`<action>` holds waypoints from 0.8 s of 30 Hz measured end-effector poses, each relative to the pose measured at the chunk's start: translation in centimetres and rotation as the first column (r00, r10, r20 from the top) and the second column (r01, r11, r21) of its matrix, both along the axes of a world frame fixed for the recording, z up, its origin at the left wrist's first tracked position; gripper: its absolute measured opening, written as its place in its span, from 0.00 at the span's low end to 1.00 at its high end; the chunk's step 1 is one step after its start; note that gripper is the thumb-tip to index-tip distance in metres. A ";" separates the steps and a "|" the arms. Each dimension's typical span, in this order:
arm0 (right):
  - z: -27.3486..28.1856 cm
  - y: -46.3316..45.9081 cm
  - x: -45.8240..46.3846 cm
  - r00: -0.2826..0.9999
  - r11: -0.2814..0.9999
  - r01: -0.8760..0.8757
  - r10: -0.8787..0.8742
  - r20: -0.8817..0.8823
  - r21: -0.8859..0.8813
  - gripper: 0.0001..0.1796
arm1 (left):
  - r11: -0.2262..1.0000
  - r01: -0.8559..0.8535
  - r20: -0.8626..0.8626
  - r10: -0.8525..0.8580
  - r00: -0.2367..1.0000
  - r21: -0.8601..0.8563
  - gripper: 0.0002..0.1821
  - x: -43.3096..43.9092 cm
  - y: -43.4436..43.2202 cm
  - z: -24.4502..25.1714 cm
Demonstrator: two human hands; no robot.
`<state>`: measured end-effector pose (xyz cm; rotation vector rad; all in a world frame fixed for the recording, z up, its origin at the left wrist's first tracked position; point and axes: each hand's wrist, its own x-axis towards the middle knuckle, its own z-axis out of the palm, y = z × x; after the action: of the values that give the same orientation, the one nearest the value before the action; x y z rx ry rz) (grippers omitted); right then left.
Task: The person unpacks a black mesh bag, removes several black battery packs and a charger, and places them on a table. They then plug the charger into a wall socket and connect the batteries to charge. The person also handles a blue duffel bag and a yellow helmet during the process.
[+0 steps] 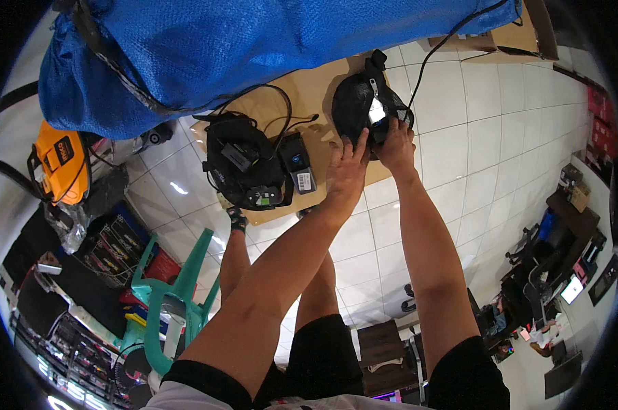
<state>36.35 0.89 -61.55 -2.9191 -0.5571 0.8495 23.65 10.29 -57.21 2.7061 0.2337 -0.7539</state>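
Note:
My left hand (pixel 345 166) rests with its fingers spread at the near edge of a black mesh pouch (pixel 349 102). My right hand (pixel 398 146) is on the pouch's near right side, its fingers curled over the edge; whether it grips anything there is hidden. Between the hands lies a dark item with a white label bearing writing (pixel 377 110). To the left, a second black pouch (pixel 237 138) holds a dark device with a cable and, at its near end, a device with a green part (pixel 264 196). Beside it stand small dark boxes (pixel 299 164), one with a printed label.
Both pouches lie on a brown cardboard sheet (pixel 324 128) on the tiled floor. A large blue woven sack (pixel 227 46) borders the far side. An orange case (pixel 63 161) and a green plastic stool (pixel 178 287) are at the left. An open cardboard box (pixel 514 38) stands far right.

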 end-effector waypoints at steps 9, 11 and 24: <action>6.3 0.2 -1.6 0.952 0.727 0.244 -0.307 -0.015 0.642 0.34 | 0.986 -0.077 -0.019 0.075 0.997 -0.146 0.29 0.2 1.7 0.2; 8.7 0.2 -2.6 0.922 0.720 0.279 -0.387 0.033 0.635 0.33 | 0.970 -0.069 0.015 0.075 0.997 -0.232 0.32 -0.4 2.6 0.1; 16.0 -1.5 -7.5 0.444 -0.117 0.875 -0.195 -0.875 0.470 0.46 | -0.370 -0.473 -0.583 0.666 0.466 -0.800 0.42 -9.7 5.1 7.7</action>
<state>28.85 -0.62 -45.51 -1.2098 0.3352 0.6828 13.99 15.44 -49.51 0.8443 0.7305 -0.1006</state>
